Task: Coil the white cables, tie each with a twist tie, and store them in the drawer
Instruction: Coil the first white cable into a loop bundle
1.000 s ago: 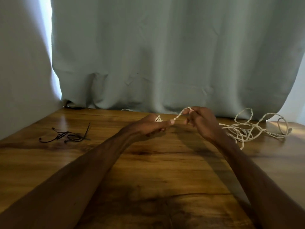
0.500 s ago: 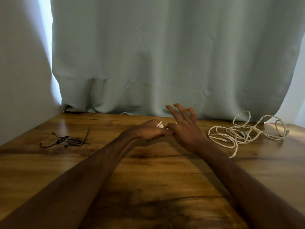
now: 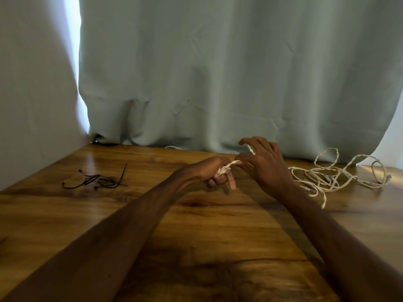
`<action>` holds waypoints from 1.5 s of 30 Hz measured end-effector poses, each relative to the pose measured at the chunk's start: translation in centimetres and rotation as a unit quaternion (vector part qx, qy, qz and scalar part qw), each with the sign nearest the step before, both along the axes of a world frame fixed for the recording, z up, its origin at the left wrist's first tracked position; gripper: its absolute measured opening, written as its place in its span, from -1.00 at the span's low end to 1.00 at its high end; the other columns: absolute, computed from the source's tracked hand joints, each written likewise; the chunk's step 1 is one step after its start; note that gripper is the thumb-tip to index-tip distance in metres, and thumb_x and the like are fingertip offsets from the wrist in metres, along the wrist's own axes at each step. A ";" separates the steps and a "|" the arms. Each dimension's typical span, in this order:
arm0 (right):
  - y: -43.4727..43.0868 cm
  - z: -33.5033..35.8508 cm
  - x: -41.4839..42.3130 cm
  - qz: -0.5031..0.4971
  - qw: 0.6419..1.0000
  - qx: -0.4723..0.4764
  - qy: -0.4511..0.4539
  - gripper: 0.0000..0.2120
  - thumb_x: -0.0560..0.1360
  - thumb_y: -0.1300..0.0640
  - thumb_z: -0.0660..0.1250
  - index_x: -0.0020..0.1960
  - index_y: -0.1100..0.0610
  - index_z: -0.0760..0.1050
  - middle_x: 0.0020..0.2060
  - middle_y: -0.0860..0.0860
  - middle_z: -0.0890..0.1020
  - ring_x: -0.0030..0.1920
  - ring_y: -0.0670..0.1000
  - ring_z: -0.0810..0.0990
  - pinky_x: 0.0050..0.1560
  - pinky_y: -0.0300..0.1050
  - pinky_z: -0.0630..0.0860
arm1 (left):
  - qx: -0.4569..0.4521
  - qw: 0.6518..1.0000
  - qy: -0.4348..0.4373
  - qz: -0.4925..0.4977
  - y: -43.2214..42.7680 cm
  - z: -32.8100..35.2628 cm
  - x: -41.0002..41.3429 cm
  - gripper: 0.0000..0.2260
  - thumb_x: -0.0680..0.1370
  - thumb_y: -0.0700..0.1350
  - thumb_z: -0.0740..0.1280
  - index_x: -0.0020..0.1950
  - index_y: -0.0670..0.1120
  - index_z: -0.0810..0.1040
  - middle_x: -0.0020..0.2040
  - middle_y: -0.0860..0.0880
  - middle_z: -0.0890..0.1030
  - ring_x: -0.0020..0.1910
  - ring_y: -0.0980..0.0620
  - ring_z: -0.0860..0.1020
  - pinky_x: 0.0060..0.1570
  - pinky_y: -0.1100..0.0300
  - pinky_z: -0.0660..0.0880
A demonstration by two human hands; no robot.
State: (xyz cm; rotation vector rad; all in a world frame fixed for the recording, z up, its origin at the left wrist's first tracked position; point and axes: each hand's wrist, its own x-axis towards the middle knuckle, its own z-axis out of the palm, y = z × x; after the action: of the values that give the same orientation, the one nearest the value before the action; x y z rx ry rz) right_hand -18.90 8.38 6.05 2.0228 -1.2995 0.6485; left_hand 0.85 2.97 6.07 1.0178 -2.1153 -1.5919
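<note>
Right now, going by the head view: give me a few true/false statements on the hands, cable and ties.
1. The left hand grips a small coil of white cable. True.
2. The right hand is open and idle. False: it pinches a strand of the cable.
3. Black twist ties lie on the wooden table, left of both hands. True.
4. All the cable is coiled. False: a loose tangle lies right of the hands.

One wide head-worn camera looks forward and down across the wooden table (image 3: 65, 214) toward the curtain (image 3: 218, 73), close behind the left hand (image 3: 214, 173) and right hand (image 3: 266, 168) at mid-frame.
</note>
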 end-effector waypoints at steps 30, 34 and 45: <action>2.2 0.1 2.0 0.221 0.827 0.309 -0.414 -0.47 0.73 -0.02 0.02 -0.27 0.19 0.52 -0.48 -0.05 0.55 -0.53 -0.16 0.39 -0.50 -0.36 0.28 | 0.274 0.875 0.257 -0.306 1.7 4.2 2.1 -0.63 0.68 0.01 0.10 -0.21 -0.13 0.50 -0.49 0.12 0.20 -0.59 0.17 0.12 -0.59 0.30 0.13; 2.3 -0.4 2.9 0.201 0.806 0.319 -0.457 -0.31 0.68 -0.25 -0.10 -0.21 0.17 0.57 -0.43 0.04 0.53 -0.50 -0.08 0.36 -0.50 -0.28 0.17 | 0.274 0.850 0.352 -0.281 2.1 4.7 1.7 -0.67 0.65 -0.02 0.14 -0.19 -0.14 0.52 -0.48 0.12 0.18 -0.60 0.15 0.12 -0.59 0.27 0.14; 1.6 -2.5 4.5 0.196 0.834 0.395 -0.330 -0.55 0.76 0.03 0.02 -0.05 0.22 0.59 -0.46 0.05 0.46 -0.48 -0.02 0.39 -0.42 -0.20 0.35 | 0.242 0.830 0.497 -0.067 1.6 3.7 0.0 -0.66 0.68 -0.15 0.11 0.33 -0.33 0.47 -0.47 0.10 0.32 -0.58 0.14 0.19 -0.54 0.33 0.22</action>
State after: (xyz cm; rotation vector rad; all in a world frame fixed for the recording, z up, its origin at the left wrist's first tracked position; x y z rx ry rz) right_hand -14.41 9.97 3.53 2.9507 -1.7485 1.2330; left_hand 0.83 4.61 9.76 0.0160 -1.0920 -2.1184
